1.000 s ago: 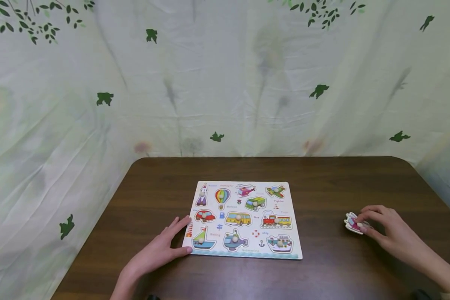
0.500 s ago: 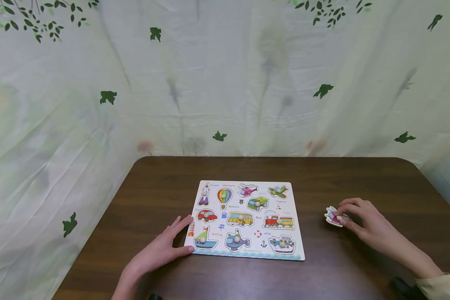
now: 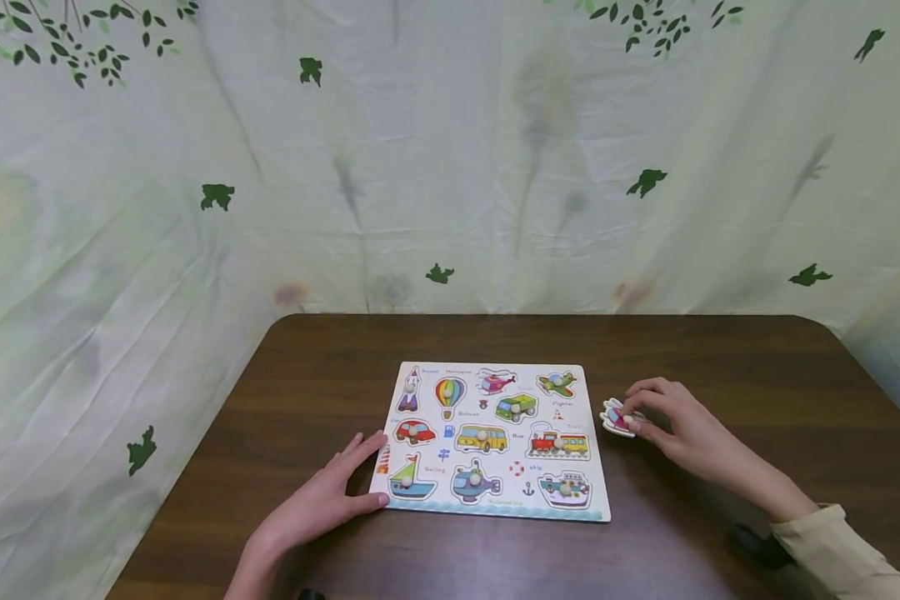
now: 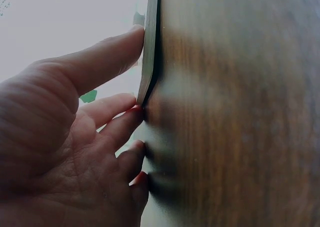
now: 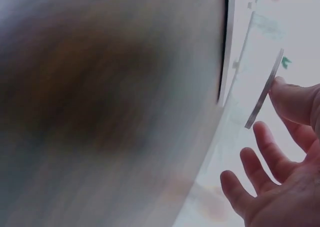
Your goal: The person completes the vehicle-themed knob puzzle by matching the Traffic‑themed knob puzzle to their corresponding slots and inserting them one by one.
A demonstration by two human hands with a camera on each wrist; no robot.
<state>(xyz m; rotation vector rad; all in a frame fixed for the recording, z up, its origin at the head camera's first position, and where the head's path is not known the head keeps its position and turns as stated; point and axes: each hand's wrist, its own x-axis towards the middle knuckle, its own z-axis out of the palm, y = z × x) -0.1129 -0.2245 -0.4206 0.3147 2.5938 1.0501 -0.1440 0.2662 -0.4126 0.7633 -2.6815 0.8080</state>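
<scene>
A white wooden peg-puzzle board (image 3: 487, 517) with printed vehicles lies on the table. My left hand (image 3: 318, 500) rests at its lower left corner, thumb and fingers touching the edge. In the left wrist view those fingers (image 4: 122, 127) lie along the board's side. Just right of the board, my right hand (image 3: 693, 433) pinches a small pink, white-bordered puzzle piece (image 3: 612, 417) by its knob. Seen edge-on in the right wrist view, that piece (image 5: 264, 93) is thin and raised off the table; the fingers cover part of its picture.
The dark wooden table (image 3: 330, 337) reaches back to a pale curtain (image 3: 480, 167) with green leaf prints. Knobbed pieces such as a yellow bus (image 3: 482, 438) and a red train (image 3: 558, 443) sit on the board.
My right hand has moved left with the pink puzzle piece, from well right of the board to near its right edge. The left hand has stayed at the board's corner.
</scene>
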